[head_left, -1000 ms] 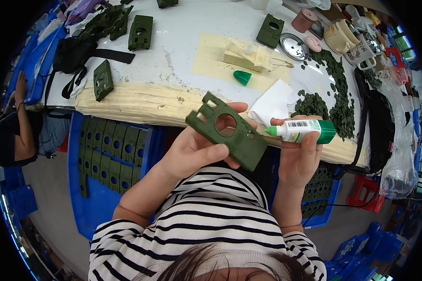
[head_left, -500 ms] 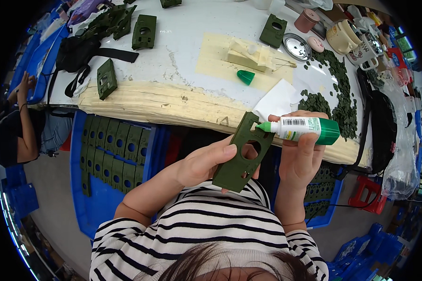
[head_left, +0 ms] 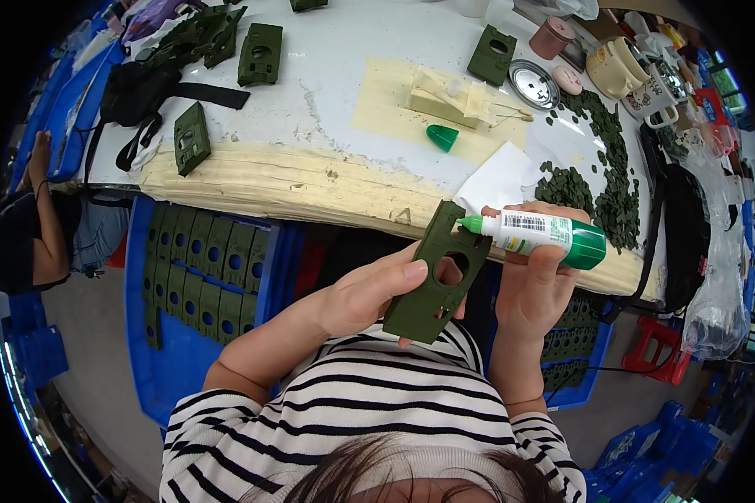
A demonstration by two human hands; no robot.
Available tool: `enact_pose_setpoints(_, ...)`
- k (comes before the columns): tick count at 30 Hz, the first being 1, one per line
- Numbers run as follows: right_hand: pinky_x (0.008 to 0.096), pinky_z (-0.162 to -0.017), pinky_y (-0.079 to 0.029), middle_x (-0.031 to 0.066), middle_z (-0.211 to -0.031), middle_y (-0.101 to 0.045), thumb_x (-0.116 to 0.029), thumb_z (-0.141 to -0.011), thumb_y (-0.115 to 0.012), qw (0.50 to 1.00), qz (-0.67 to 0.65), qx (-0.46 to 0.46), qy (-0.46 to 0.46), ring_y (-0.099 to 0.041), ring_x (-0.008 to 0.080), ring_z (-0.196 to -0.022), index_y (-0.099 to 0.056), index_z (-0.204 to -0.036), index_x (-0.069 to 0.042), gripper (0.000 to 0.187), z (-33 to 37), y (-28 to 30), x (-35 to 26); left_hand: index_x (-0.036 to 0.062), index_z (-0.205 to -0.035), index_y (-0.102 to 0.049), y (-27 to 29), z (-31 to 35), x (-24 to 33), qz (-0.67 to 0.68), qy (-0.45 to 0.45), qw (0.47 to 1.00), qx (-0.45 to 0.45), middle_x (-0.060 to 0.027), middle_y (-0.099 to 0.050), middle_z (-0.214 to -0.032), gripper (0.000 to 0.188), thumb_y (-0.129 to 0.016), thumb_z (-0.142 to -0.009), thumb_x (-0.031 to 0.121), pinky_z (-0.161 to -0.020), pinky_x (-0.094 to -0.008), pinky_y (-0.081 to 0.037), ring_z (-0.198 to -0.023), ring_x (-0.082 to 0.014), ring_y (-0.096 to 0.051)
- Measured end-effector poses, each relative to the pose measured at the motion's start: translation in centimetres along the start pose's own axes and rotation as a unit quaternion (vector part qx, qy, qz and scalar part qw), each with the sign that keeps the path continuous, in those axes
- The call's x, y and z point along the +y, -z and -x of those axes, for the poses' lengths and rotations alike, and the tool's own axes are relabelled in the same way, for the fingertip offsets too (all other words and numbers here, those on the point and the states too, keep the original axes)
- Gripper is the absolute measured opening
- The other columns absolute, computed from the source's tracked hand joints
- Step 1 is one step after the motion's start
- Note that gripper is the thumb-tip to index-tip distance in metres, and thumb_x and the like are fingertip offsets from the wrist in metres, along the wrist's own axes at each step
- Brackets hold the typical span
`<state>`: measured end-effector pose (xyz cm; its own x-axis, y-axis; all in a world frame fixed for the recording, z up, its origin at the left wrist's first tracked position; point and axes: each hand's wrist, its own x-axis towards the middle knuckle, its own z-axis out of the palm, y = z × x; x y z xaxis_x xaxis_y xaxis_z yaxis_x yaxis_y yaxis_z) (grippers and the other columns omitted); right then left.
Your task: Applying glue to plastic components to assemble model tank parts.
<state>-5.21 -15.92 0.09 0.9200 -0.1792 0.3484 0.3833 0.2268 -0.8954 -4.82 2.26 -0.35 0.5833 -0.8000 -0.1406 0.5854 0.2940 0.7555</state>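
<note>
The left hand is closed around a dark green, oblong moulded part with a round hole, its thumb lying on the near face. The part is held tilted in front of the person's striped top, just off the table's front edge, its upper end leaning right. The right hand is clamped on a white and green squeeze bottle with a pointed light-green nozzle. The bottle lies nearly level, nozzle pointing left at the part's upper end; whether the tip touches cannot be told. Beyond, on the white tabletop with a cream-coloured padded edge, are a crumpled white sheet, a glossy green cone-shaped cap and scattered small dark green chips. Below left, a blue plastic tray holds rows of similar green parts.
</note>
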Motion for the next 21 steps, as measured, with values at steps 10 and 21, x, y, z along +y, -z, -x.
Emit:
enact_pose_setpoints(10,0.0424,-0.088,-0.048,0.0135,-0.101,-0.055,-0.038,-0.088,-0.058,1.000,0.021,0.005,0.014,-0.060,0.0259,-0.095,-0.043,-0.107,-0.003,0.043,0.06,0.18,0.39,-0.0010,-0.134,-0.024,-0.06,-0.07,0.00,-0.001,-0.004,1.000,0.005,-0.0187,-0.055,-0.099,0.072,-0.040,-0.089,0.054,-0.043,-0.0211,-0.045,-0.061,-0.0137,-0.056)
enact_pose_setpoints(21,0.0430,-0.088,-0.048,0.0126,-0.101,-0.054,-0.038,-0.089,-0.057,0.999,0.034,-0.005,0.011,-0.060,0.0259,-0.095,-0.043,-0.108,-0.003,0.042,0.09,0.27,0.30,-0.0008,-0.135,-0.022,0.06,-0.12,-0.17,-0.009,-0.012,1.000,0.002,-0.0191,-0.054,-0.099,0.072,-0.039,-0.090,0.053,-0.043,-0.0209,-0.046,-0.062,-0.0136,-0.056)
